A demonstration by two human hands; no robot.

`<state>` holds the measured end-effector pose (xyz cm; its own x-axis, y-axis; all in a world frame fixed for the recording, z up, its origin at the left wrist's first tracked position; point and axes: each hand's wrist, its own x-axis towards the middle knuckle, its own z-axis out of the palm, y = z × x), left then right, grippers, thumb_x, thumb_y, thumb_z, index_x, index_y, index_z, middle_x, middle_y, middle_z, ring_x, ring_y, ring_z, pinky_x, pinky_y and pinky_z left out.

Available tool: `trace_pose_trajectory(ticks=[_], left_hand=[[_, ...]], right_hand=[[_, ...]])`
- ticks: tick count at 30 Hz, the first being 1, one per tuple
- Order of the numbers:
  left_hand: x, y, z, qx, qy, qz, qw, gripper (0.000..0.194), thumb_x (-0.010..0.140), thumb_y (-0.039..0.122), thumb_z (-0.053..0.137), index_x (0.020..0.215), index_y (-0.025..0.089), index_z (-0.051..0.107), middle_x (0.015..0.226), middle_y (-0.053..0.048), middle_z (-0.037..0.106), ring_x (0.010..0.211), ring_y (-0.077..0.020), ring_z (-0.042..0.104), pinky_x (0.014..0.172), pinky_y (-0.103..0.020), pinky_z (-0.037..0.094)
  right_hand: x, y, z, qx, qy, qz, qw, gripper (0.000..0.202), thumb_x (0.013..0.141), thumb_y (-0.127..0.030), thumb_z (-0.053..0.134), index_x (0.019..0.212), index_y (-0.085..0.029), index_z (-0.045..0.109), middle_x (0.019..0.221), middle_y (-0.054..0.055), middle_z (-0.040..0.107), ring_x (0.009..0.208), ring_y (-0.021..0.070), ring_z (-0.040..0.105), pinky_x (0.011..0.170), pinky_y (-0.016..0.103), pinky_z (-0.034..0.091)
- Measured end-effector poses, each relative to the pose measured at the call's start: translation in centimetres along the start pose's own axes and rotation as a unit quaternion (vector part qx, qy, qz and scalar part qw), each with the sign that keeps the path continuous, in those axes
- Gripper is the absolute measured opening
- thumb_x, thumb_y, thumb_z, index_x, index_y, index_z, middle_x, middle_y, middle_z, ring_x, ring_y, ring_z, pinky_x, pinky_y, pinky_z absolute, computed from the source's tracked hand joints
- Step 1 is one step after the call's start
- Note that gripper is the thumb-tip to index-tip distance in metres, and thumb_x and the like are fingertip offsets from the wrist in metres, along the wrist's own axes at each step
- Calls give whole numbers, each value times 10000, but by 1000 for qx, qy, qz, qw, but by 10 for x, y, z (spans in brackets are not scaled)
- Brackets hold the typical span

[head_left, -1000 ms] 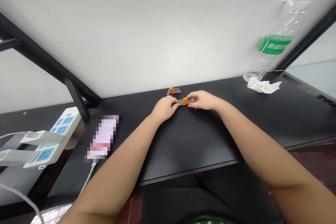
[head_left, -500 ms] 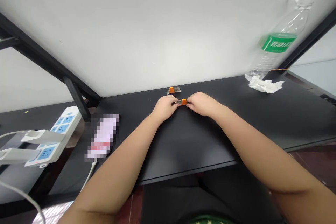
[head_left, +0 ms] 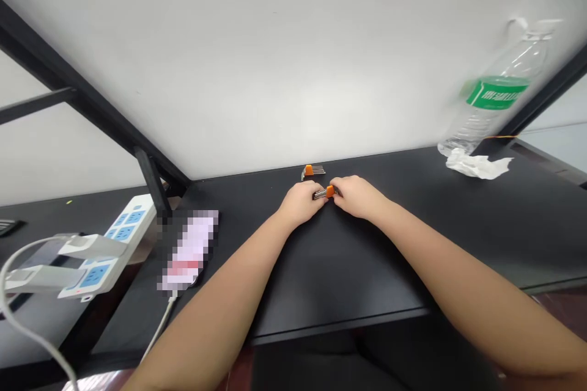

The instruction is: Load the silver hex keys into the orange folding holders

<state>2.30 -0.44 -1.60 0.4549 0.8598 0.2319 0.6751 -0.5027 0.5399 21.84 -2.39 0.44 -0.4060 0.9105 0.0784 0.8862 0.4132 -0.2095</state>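
Note:
Near the back of the black table [head_left: 339, 269], my left hand [head_left: 302, 203] and my right hand [head_left: 356, 195] hold a small bundle of metal pieces with an orange holder [head_left: 330, 191] between them. My left fingers are closed on its metal end, and my right fingers pinch the other end. Just behind my left hand, a similar orange-held metal set [head_left: 309, 170] lies by the wall, touched by neither hand.
At the left are a pixelated phone [head_left: 192, 247] with a cable and a white power strip [head_left: 131, 223] with chargers plugged in. A clear bottle with a green label [head_left: 498, 93] and a crumpled tissue [head_left: 479, 165] are at the right. A black metal frame [head_left: 96, 104] rises at the left.
The whole view has shifted, so things appear lower and slightly to the right. Both hands still hold the orange-held bundle, which now looks tilted a little differently.

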Motion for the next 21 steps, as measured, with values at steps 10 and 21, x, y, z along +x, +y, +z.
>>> trace_pose_trajectory(ticks=[10,21], left_hand=[[-3,6,-4,5,-4,-4,1000,251,863,277,639,628,190,625,677,-8,650,664,-150,562,647,-283,397],[-4,19,-1,44,-4,11,999,194,808,207,607,617,195,571,669,-29,635,627,-164,548,592,-305,365]], right_hand=[[-5,-16,0,-20,4,12,1000,166,946,-139,476,1085,-188,553,965,79,715,828,219,660,651,299,351],[-7,-36,-2,-103,-24,48,993,218,899,-81,496,1099,-166,510,952,116,682,743,237,663,612,311,373]])
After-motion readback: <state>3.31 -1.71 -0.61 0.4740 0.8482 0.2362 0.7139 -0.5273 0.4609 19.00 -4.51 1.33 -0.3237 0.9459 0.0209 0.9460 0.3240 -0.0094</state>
